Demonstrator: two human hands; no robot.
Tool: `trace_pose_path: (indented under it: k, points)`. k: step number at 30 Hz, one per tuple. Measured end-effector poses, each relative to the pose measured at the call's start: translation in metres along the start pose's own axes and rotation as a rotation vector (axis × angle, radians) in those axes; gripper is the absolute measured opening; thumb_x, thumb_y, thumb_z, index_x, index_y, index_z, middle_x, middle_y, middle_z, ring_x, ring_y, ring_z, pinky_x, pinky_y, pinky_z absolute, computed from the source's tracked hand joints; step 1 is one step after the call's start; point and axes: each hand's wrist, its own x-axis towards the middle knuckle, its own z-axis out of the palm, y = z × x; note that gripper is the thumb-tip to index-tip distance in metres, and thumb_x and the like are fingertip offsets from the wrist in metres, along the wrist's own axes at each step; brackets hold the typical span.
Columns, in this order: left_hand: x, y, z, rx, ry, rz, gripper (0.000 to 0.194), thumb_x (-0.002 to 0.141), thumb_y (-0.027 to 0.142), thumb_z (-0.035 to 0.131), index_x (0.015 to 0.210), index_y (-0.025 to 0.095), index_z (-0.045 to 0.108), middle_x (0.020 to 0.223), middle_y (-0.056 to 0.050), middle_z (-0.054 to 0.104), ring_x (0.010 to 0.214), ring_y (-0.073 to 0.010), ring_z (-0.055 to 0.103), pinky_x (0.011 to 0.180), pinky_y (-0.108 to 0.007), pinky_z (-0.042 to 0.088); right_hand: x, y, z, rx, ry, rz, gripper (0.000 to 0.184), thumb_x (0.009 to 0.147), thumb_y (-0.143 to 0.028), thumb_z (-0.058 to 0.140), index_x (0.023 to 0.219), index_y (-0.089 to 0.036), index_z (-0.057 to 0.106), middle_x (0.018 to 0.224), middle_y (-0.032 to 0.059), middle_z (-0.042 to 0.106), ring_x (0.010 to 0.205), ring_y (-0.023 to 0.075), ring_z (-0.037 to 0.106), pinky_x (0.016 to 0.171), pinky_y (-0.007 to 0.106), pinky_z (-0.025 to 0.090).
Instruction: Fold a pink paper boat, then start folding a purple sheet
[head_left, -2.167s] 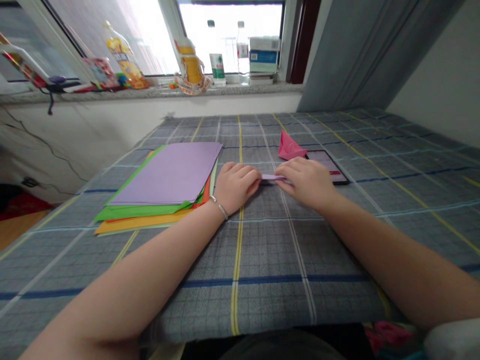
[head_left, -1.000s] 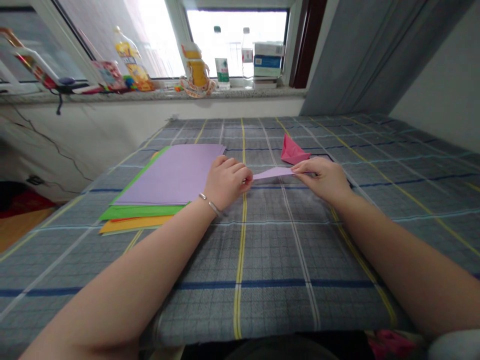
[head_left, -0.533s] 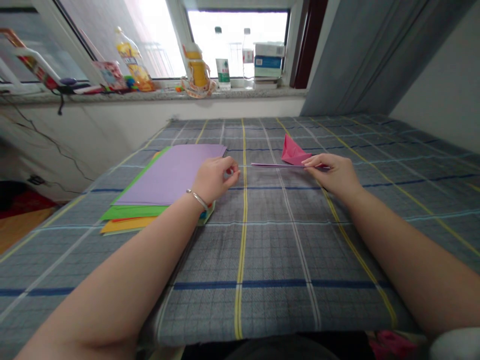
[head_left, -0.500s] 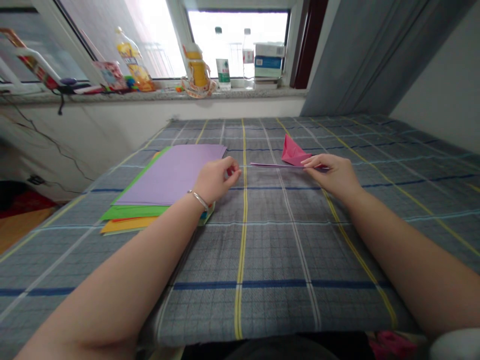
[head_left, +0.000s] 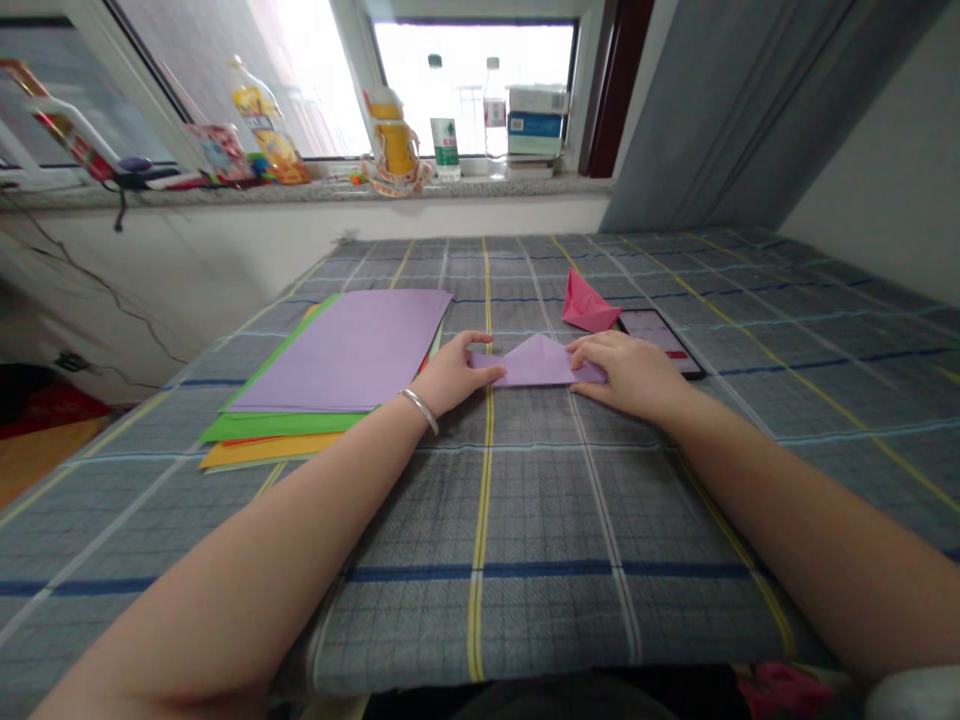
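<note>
Left hand (head_left: 454, 376) pressed folded lilac paper (head_left: 536, 364) | right hand (head_left: 627, 376) pressed its other end | hands flat, apart | pink origami (head_left: 589, 305) lay beyond

Two hands (head_left: 454, 378) (head_left: 628, 375), one lilac paper fold (head_left: 536, 362), one pink paper fold (head_left: 589, 305), one phone (head_left: 656, 340).

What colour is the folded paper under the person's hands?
The folded paper is pale purple, seen clearly in the head view.
</note>
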Motion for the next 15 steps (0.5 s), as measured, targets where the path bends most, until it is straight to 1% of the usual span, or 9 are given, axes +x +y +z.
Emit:
trace_pose_path:
  k: [2,4,5,7,9,10,12,14,15]
  points:
    - [0.001,-0.001,0.0,-0.021,-0.01,-0.019,0.05,0.071,0.032,0.072,0.116,0.017,0.057,0.065,0.004,0.055,0.055,-0.0121,0.052,0.054,-0.024,0.042,0.0,0.005,0.006,0.025,-0.011,0.036,0.026,0.073,-0.034,0.072,0.093,-0.022,0.061,0.13,0.008,0.058,0.115,0.0271,0.056,0.09,0.043,0.047]
    - [0.001,-0.002,0.002,-0.044,-0.006,-0.021,0.051,0.07,0.029,0.072,0.117,0.018,0.057,0.071,0.003,0.059,0.059,-0.0124,0.053,0.056,-0.025,0.043,0.0,0.009,0.012,0.051,0.004,0.088,0.037,0.07,-0.034,0.074,0.101,-0.021,0.059,0.134,0.0115,0.053,0.117,0.0285,0.054,0.092,0.044,0.046]
    - [0.001,-0.001,0.002,-0.053,0.0,-0.013,0.05,0.07,0.028,0.072,0.116,0.018,0.058,0.073,0.002,0.06,0.061,-0.0126,0.054,0.058,-0.025,0.044,0.0,0.011,0.015,0.065,0.016,0.118,0.043,0.069,-0.033,0.075,0.106,-0.02,0.058,0.132,0.0124,0.055,0.115,0.0285,0.056,0.091,0.044,0.047]
    - [0.001,0.0,0.003,-0.06,0.022,0.018,0.044,0.07,0.027,0.072,0.111,0.019,0.059,0.077,0.001,0.062,0.065,-0.0133,0.056,0.061,-0.025,0.045,0.001,0.014,0.018,0.083,0.048,0.171,0.054,0.068,-0.029,0.075,0.116,-0.02,0.053,0.122,0.0115,0.061,0.104,0.0276,0.062,0.086,0.043,0.049]
    - [-0.001,0.003,0.004,-0.057,0.052,0.071,0.035,0.071,0.025,0.07,0.104,0.018,0.061,0.082,0.001,0.064,0.07,-0.0138,0.057,0.064,-0.026,0.046,0.002,0.015,0.017,0.074,0.098,0.199,0.057,0.068,-0.024,0.073,0.121,-0.02,0.051,0.109,0.0086,0.066,0.094,0.0265,0.064,0.082,0.042,0.049]
    - [-0.002,0.005,0.004,-0.051,0.065,0.107,0.029,0.072,0.024,0.069,0.1,0.018,0.061,0.084,0.001,0.065,0.072,-0.0139,0.058,0.066,-0.026,0.046,0.003,0.015,0.015,0.056,0.126,0.201,0.053,0.069,-0.023,0.071,0.119,-0.02,0.053,0.103,0.0076,0.068,0.091,0.0261,0.064,0.081,0.041,0.048]
    - [-0.004,0.008,0.003,-0.03,0.071,0.197,0.017,0.075,0.022,0.064,0.091,0.018,0.061,0.084,0.001,0.065,0.074,-0.0141,0.058,0.07,-0.027,0.046,0.005,0.014,0.01,-0.005,0.168,0.188,0.035,0.073,-0.022,0.066,0.108,-0.021,0.059,0.095,0.0066,0.069,0.088,0.0257,0.064,0.079,0.04,0.046]
    - [-0.005,0.01,0.002,-0.008,0.048,0.293,0.007,0.077,0.019,0.061,0.084,0.018,0.061,0.081,0.001,0.064,0.075,-0.0142,0.058,0.071,-0.027,0.046,0.005,0.013,0.005,-0.072,0.168,0.165,0.015,0.076,-0.021,0.061,0.091,-0.021,0.063,0.089,0.0058,0.069,0.085,0.0251,0.063,0.078,0.039,0.044]
    - [-0.006,0.011,0.002,0.004,0.023,0.341,0.004,0.078,0.018,0.059,0.082,0.018,0.06,0.08,0.001,0.063,0.075,-0.0143,0.058,0.072,-0.027,0.047,0.005,0.013,0.004,-0.098,0.155,0.155,0.009,0.076,-0.021,0.059,0.084,-0.022,0.063,0.086,0.0053,0.069,0.084,0.0246,0.062,0.077,0.038,0.043]
